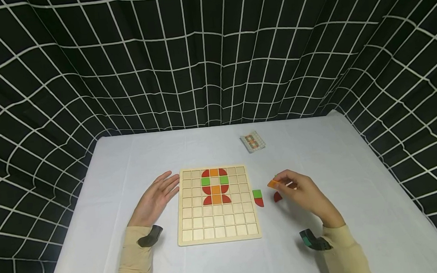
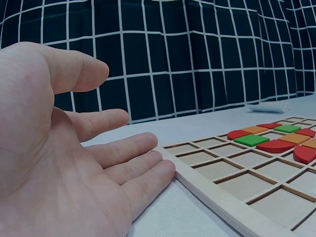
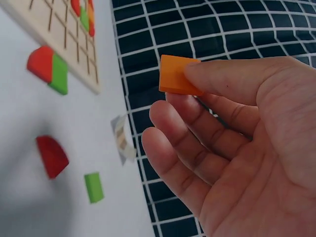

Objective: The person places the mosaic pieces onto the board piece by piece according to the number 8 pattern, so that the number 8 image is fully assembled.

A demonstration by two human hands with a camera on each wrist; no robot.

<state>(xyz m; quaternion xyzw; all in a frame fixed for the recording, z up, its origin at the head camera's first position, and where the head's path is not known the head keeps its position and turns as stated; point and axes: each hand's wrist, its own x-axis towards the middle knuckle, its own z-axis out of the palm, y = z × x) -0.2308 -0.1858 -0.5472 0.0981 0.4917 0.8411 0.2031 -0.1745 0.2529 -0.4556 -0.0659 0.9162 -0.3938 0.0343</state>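
Between thumb and fingers, my right hand (image 1: 297,190) pinches an orange square tile (image 3: 177,74), held above the table to the right of the board. My left hand (image 1: 156,199) lies palm up with fingers extended, its fingertips right at the left edge of the wooden grid board (image 1: 220,235). Red quarter-round, green square and orange square tiles (image 1: 216,190) fill several cells in the board's upper middle. Under the right hand lie a red quarter-round tile (image 3: 52,156) and a green tile (image 3: 94,187), partly hidden in the head view.
Beside the board's right edge, a green tile (image 1: 257,194) touches a red tile (image 1: 259,202). A small stack of pattern cards (image 1: 252,142) sits farther back on the white-covered table (image 1: 158,154). Black gridded curtains (image 1: 196,52) surround the table's back and sides.
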